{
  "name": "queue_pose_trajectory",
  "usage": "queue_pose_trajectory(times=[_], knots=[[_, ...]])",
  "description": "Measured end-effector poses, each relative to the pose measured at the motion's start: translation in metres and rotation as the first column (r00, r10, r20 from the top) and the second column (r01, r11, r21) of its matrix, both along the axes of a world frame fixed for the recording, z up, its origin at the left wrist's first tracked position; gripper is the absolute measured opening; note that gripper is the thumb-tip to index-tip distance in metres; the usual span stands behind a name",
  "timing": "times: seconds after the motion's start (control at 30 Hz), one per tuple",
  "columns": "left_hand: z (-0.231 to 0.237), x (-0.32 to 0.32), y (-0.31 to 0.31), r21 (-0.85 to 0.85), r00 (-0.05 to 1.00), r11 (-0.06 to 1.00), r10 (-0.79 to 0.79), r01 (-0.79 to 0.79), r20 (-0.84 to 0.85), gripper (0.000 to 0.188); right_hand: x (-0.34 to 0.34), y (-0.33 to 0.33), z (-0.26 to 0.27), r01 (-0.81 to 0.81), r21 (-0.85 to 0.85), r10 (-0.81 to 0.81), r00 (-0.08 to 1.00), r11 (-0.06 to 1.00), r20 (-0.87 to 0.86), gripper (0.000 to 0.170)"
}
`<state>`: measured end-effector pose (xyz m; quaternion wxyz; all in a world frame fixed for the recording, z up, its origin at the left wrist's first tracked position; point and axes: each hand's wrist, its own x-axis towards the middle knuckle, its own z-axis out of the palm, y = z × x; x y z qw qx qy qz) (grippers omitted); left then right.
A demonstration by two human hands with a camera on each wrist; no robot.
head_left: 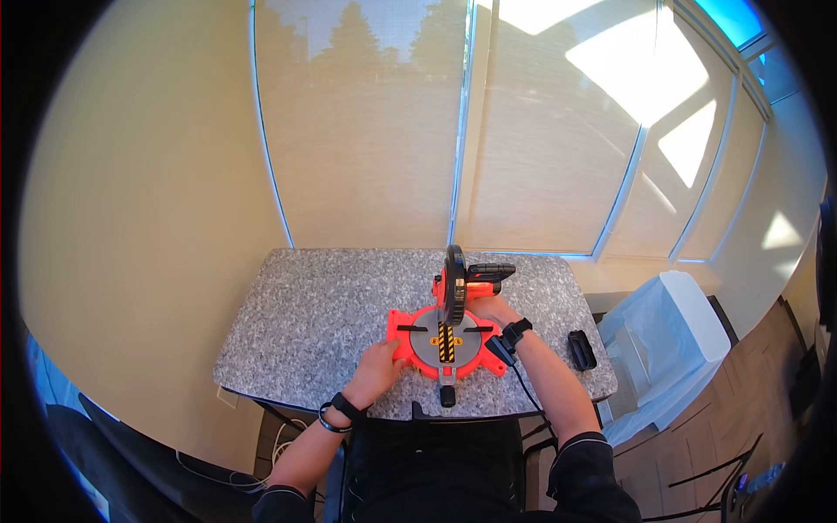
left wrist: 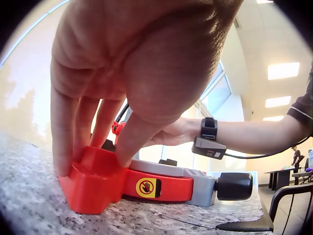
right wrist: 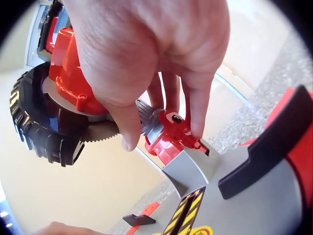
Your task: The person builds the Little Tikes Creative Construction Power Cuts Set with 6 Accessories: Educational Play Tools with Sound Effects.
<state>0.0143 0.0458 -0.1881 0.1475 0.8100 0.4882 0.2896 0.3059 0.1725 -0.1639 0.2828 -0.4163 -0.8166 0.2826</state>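
A toy miter saw [head_left: 418,318] with a red base and a round grey turntable stands on the granite-patterned table. My left hand [head_left: 379,370] grips the left end of the red base [left wrist: 90,188], thumb on the near side and fingers on the far side. Behind the raised saw head, my right hand [right wrist: 151,54] holds the red hinge [right wrist: 171,132] at the back, its fingertips and thumb around it. The black blade guard [right wrist: 39,117] and a toothed grey blade tilt up beside that hand. At the front, a black knob [left wrist: 234,186] sticks out.
A black tray-like piece [head_left: 581,349] lies near the table's [head_left: 305,314] right edge. To the right stands a bin with a pale plastic liner [head_left: 671,349]. A cable [head_left: 527,388] runs from the right wrist camera. Shaded windows [head_left: 366,131] rise behind the table.
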Motion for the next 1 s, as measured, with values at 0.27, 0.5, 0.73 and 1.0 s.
queue_pose_trajectory(times=[0.27, 0.5, 0.73, 1.0], knots=[[0.002, 0.001, 0.0, -0.009, 1.0, 1.0, 0.001, -0.001, -0.004, 0.04, -0.007, -0.012, 0.008, -0.014, 0.125, 0.025, 0.996, 0.992, -0.087, 0.035], [0.0, 0.001, -0.002, -0.002, 1.0, 1.0, 0.003, -0.003, -0.003, 0.038, -0.011, -0.024, 0.011, 0.007, 0.234, 0.018, 0.995, 0.972, -0.102, 0.034], [0.001, 0.001, -0.004, 0.008, 1.0, 1.0, -0.013, 0.013, 0.01, 0.037, -0.011, -0.024, 0.006, -0.009, 0.167, 0.037, 0.986, 0.986, -0.163, 0.034], [0.004, 0.004, -0.007, 0.023, 1.0, 1.0, 0.01, -0.01, 0.01, 0.035, -0.012, -0.016, -0.007, -0.158, -0.005, 0.137, 0.872, 0.987, -0.47, 0.035]])
